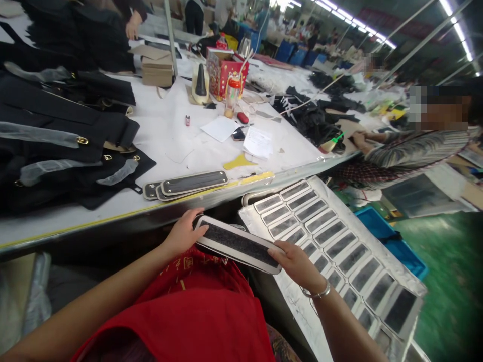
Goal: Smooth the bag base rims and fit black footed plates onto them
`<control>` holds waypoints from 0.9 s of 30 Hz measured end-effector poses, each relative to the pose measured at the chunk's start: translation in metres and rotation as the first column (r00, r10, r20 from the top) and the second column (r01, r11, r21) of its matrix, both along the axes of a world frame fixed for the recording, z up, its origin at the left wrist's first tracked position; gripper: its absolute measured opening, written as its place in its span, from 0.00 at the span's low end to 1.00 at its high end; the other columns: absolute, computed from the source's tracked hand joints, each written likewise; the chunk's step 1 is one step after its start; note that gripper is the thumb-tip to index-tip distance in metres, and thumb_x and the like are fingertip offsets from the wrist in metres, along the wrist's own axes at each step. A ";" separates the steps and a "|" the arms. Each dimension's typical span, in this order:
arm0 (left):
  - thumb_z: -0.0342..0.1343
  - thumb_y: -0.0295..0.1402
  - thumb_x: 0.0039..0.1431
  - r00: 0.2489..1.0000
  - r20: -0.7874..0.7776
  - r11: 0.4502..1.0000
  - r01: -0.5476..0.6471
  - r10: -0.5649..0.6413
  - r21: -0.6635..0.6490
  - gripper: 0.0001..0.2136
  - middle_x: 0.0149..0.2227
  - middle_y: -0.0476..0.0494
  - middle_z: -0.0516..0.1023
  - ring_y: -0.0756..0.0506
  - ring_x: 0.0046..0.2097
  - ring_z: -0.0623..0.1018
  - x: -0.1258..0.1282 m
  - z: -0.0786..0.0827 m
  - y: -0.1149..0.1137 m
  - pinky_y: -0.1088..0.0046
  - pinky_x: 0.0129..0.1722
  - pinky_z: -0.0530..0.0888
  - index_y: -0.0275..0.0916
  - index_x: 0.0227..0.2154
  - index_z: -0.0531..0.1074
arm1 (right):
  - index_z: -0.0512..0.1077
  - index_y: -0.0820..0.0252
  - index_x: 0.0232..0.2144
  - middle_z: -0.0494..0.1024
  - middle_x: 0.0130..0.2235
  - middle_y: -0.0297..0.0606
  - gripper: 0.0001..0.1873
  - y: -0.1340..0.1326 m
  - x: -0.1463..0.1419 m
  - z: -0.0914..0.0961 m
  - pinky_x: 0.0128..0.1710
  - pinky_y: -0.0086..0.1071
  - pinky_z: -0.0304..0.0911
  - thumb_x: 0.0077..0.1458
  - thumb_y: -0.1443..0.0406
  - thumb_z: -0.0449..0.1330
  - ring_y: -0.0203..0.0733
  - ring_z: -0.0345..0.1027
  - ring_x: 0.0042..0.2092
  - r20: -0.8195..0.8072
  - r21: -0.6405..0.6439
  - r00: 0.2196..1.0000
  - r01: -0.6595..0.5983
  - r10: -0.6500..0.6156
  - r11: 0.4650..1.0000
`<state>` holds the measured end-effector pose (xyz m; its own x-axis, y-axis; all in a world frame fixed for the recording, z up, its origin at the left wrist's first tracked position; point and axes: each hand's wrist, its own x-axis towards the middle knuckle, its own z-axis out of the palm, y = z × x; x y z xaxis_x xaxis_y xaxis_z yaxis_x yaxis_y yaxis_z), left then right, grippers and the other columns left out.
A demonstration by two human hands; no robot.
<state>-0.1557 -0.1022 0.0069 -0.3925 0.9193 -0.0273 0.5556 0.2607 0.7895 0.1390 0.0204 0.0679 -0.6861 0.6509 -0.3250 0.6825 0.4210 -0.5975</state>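
A long flat strip (pixel 237 245), dark in the middle with a pale rim, is held level over my lap in front of the table edge. My left hand (pixel 184 234) grips its left end, thumb on top. My right hand (pixel 296 264) grips its right end, a bracelet on that wrist. Two or three similar strips (pixel 188 184) lie stacked on the white table (pixel 169 136) just beyond. To the right, a tray (pixel 409 282) carries several rows of the same strips.
Black bags with gold hardware (pixel 64 136) are piled at the table's left. Papers (pixel 256 142), a red box (pixel 222 70), a bottle (pixel 232 95) and a cone (pixel 200 81) sit mid-table. A person in a striped sleeve (pixel 411 148) works at right. Blue bins (pixel 392 239) stand on the green floor.
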 end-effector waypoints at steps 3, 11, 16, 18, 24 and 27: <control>0.52 0.37 0.53 0.995 -0.071 0.998 0.070 -0.070 -0.003 0.24 0.52 0.36 0.68 0.40 0.54 0.68 -0.001 0.001 0.008 0.60 0.55 0.63 0.34 0.53 0.62 | 0.68 0.59 0.30 0.73 0.28 0.34 0.16 0.001 -0.001 0.005 0.32 0.32 0.59 0.60 0.56 0.47 0.39 0.66 0.31 0.038 -0.001 0.996 -0.082 0.082 0.997; 0.54 0.37 0.50 0.979 -0.046 0.977 0.195 -0.199 -0.083 0.29 0.54 0.37 0.67 0.39 0.55 0.67 -0.020 0.008 0.007 0.60 0.56 0.62 0.36 0.56 0.57 | 0.57 0.51 0.59 0.70 0.53 0.37 0.24 0.011 -0.017 0.015 0.49 0.38 0.60 0.60 0.62 0.47 0.45 0.67 0.49 0.023 -0.048 0.955 -0.294 0.296 0.954; 0.55 0.40 0.47 0.984 0.029 0.972 0.179 -0.177 -0.153 0.32 0.56 0.36 0.65 0.37 0.57 0.66 -0.018 0.001 0.005 0.59 0.57 0.61 0.36 0.56 0.58 | 0.60 0.54 0.57 0.72 0.52 0.39 0.24 0.022 -0.015 0.016 0.48 0.39 0.61 0.58 0.62 0.48 0.47 0.69 0.47 0.095 -0.039 0.951 -0.292 0.294 0.956; 0.54 0.37 0.48 0.982 -0.011 0.973 0.185 -0.189 -0.134 0.31 0.56 0.36 0.65 0.38 0.57 0.65 -0.019 -0.001 0.006 0.59 0.57 0.61 0.36 0.56 0.58 | 0.60 0.55 0.57 0.73 0.50 0.41 0.24 0.022 -0.019 0.016 0.47 0.39 0.61 0.58 0.64 0.48 0.47 0.69 0.46 0.141 -0.007 0.941 -0.310 0.308 0.951; 0.53 0.32 0.51 0.912 -0.329 0.969 0.239 -0.246 -0.061 0.27 0.56 0.36 0.64 0.37 0.57 0.64 -0.021 0.004 0.008 0.55 0.56 0.62 0.36 0.56 0.58 | 0.62 0.58 0.56 0.74 0.49 0.42 0.25 0.017 -0.039 0.015 0.46 0.35 0.61 0.55 0.66 0.49 0.46 0.69 0.46 0.192 0.015 0.913 -0.369 0.360 0.929; 0.48 0.31 0.57 0.793 -0.494 0.905 0.424 -0.357 0.028 0.16 0.52 0.37 0.69 0.39 0.53 0.67 -0.003 0.009 0.004 0.57 0.53 0.64 0.37 0.49 0.67 | 0.66 0.59 0.51 0.76 0.44 0.42 0.22 0.017 -0.045 0.012 0.43 0.33 0.61 0.53 0.68 0.50 0.46 0.70 0.43 0.245 0.020 0.907 -0.357 0.342 0.934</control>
